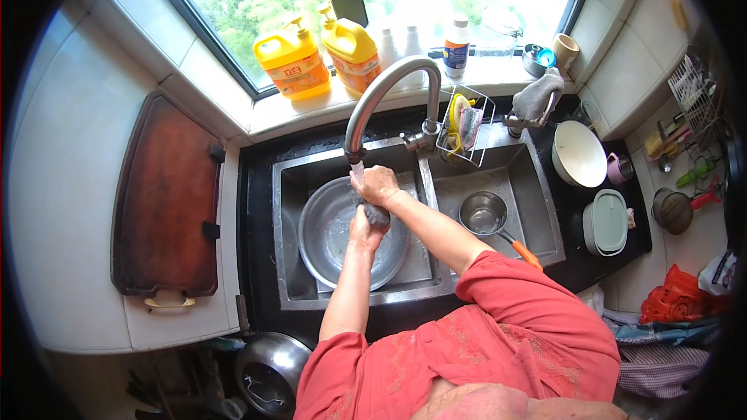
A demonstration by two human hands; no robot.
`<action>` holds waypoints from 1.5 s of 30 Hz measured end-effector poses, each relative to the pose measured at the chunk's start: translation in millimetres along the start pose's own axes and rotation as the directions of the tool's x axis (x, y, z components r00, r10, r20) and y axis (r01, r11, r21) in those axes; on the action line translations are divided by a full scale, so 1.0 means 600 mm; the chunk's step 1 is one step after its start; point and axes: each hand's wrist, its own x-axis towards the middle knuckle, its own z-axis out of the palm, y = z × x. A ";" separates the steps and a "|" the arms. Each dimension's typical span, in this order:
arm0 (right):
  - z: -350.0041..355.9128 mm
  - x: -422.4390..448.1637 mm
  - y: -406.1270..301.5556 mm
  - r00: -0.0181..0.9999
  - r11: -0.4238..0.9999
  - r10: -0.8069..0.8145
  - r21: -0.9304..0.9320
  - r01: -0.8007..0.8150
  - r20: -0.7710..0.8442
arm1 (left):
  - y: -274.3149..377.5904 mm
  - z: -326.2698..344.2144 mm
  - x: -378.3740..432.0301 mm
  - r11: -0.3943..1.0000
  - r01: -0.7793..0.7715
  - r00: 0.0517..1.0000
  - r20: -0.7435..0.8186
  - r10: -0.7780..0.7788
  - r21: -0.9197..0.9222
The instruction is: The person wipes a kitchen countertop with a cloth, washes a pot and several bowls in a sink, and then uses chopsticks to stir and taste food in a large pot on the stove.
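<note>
Water runs from the curved metal faucet onto my right hand, whose fingers are closed round the upper part of a wet grey cloth. Just below it, my left hand grips the lower part of the same cloth. Both hands are over a round metal basin, which stands in the left bowl of a steel double sink. The cloth is bunched up and mostly hidden by my fingers. A little water lies in the basin.
A saucepan with an orange handle sits in the right sink bowl. A wire rack with sponges is beside the faucet. Yellow pump bottles stand on the windowsill. On the right counter are a white bowl and a lidded container.
</note>
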 end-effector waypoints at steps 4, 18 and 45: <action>-0.016 0.006 0.050 0.994 0.995 0.080 0.062 -0.075 -0.077 | 0.016 0.013 -0.018 0.991 0.134 0.982 0.134 -0.137 0.029; -0.078 -0.112 -0.084 0.953 0.953 -0.292 -0.056 0.297 0.082 | 0.020 0.021 -0.015 0.926 -0.062 0.928 0.321 0.191 -0.371; -0.102 0.074 0.131 0.982 0.931 -0.173 0.312 0.190 -0.079 | 0.060 0.078 -0.098 0.945 -0.072 0.997 -0.013 0.072 -0.318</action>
